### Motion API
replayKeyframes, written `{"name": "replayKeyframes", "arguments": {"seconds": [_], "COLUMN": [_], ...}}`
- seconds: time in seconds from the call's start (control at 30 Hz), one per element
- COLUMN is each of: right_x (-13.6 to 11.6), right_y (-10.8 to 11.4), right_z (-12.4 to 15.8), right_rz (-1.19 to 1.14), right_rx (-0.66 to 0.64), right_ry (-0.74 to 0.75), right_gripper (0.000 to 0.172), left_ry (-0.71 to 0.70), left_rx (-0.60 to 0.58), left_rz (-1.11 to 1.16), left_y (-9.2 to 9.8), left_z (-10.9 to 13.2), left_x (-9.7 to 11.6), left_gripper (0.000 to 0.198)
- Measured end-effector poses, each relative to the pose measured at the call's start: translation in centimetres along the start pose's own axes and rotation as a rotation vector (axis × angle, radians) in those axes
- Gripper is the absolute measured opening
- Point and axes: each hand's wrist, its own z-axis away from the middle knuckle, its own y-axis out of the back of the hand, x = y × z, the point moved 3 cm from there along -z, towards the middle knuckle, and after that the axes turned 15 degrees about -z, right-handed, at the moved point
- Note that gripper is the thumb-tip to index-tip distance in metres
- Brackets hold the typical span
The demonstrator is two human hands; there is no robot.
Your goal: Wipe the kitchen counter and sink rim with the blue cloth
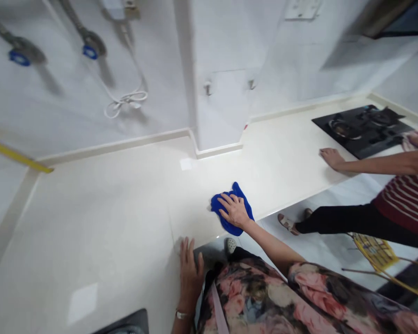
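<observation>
A crumpled blue cloth (240,200) lies on the cream countertop (118,208) near its front edge. My right hand (234,209) presses down on the cloth, fingers spread over it. My left hand (190,270) rests flat on the counter's front edge, fingers stretched out, holding nothing. A bracelet sits on that wrist.
Another person in a striped top stands at the right, one hand (330,157) flat on the counter beside a black gas hob (364,130). White tiled wall (90,102) with hoses, a coiled white cable (125,99) and two hooks runs behind. A yellow stool (376,250) stands on the floor.
</observation>
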Motion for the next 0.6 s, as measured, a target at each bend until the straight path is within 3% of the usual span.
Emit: {"name": "replayKeyframes", "arguments": {"seconds": [0.2, 0.37, 0.5, 0.6], "right_x": [4.5, 9.1, 11.9, 13.0], "right_y": [3.1, 5.2, 6.3, 6.8], "right_z": [2.4, 5.0, 6.4, 6.4], "right_rz": [-0.075, -0.192, -0.244, -0.239], "right_rx": [-0.004, 0.166, 0.333, 0.337], "right_ry": [-0.013, -0.142, -0.311, -0.429], "right_gripper": [0.049, 0.055, 0.059, 0.075], "left_ry": [-0.265, -0.338, -0.442, -0.514], "left_rx": [-0.158, -0.227, -0.207, -0.130], "left_rz": [0.020, 0.000, -0.030, -0.074], "left_y": [-4.0, -9.6, -12.8, -13.6], "left_z": [-6.7, -12.3, -14.8, -16.4], "left_x": [5.4, 10.6, 14.6, 16.4], "left_gripper": [0.058, 0.061, 0.061, 0.057]}}
